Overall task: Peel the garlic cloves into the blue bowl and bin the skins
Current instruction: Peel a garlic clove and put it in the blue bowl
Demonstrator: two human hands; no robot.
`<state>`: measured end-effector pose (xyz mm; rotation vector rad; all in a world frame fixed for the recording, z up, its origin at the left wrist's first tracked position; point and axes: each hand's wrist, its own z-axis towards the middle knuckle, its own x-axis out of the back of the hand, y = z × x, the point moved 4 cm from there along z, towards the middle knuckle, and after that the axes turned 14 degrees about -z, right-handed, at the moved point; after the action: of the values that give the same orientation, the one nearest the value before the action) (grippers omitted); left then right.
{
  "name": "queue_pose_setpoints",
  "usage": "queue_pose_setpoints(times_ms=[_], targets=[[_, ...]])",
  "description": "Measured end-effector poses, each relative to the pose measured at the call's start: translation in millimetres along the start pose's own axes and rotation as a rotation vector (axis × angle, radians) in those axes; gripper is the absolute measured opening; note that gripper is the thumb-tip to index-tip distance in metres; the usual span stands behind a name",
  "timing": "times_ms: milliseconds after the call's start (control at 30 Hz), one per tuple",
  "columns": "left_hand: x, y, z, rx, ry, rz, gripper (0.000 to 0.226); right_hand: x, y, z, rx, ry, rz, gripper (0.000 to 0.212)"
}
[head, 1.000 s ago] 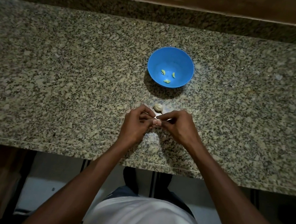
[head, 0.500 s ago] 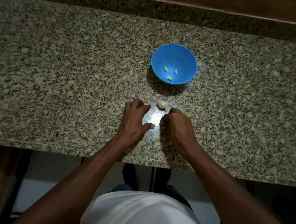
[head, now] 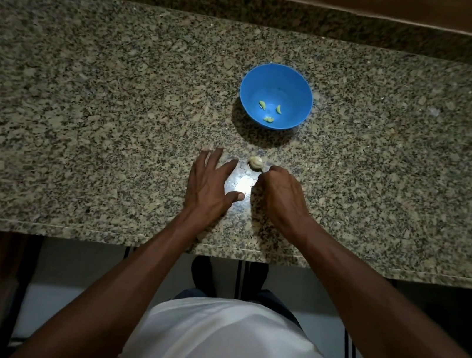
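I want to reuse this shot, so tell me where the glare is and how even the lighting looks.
Head view: bright glare on the granite counter between the left hand and right hand; light centres there and on the blue bowl, corners dark; bowl shadow falls toward the person.

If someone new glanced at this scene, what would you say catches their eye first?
The bright blue bowl stands out in the middle of the speckled granite counter, with three peeled garlic cloves inside. Nearer the person, a garlic bulb lies on the counter at the fingertips of the right hand, while the left hand rests flat with fingers spread beside it.
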<state>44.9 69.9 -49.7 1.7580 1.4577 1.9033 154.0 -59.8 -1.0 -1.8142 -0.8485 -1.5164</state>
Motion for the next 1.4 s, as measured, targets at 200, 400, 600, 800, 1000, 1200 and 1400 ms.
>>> queue_pose_setpoints(times_ms=[200,400,600,800,1000,1200,1400], targets=[[-1.9,2.1,-0.7,0.009,0.007,0.007,0.085,1.0,-6.2,4.6,0.084,-0.014,-0.102,0.025],[-2.9,3.9,-1.4,0.004,0.001,0.002,0.085,7.3,-13.0,7.0,0.151,-0.051,-0.161,0.023],[-3.5,3.0,-1.2,0.018,-0.011,0.004,0.093,0.8,-15.4,17.4,0.169,-0.079,-0.175,0.023],[-1.3,3.3,-3.2,0.023,-0.001,-0.036,0.090,-1.7,-11.8,14.2,0.168,-0.005,-0.124,0.019],[2.9,5.9,-6.6,0.020,0.041,-0.177,0.075,-11.7,31.1,2.0,-0.284,-0.073,0.635,0.006],[9.2,38.8,-15.6,0.041,0.064,-0.631,0.029,-16.5,32.6,-26.7,-0.447,-0.249,1.407,0.025],[7.5,55.5,-19.5,0.034,0.069,-0.695,0.021,-5.7,33.9,-25.7,-0.359,-0.248,1.389,0.013]])
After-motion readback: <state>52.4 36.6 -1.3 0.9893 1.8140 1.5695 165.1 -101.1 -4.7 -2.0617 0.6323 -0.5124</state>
